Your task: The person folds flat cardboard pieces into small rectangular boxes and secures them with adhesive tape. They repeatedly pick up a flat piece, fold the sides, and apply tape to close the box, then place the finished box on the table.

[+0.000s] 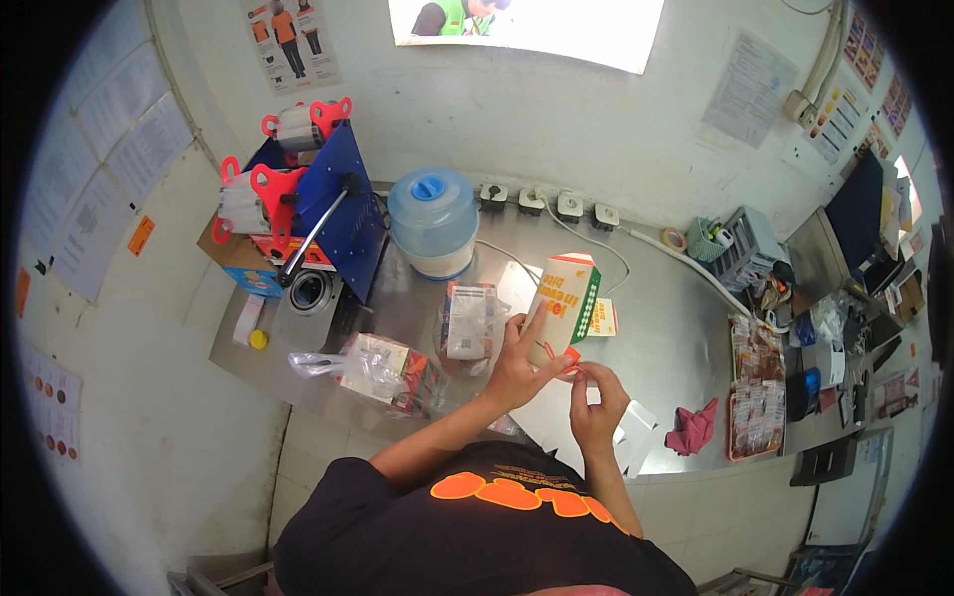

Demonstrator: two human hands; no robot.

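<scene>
- The left hand (519, 366) grasps a white-and-green carton (564, 293) over the middle of the table; the right hand (596, 405) pinches an orange piece (570, 360) at its lower end.
- The steel table (681, 348) stands against a white wall (556, 104); a blue machine (364, 236) fills its back-left corner, a water jug (432, 221) its back edge, a red cloth (693, 429) near its front edge.
- The carton partly hides a small box (605, 318); the bright panel (586, 30) above is cut off; whether the orange piece belongs to the carton is unclear.
</scene>
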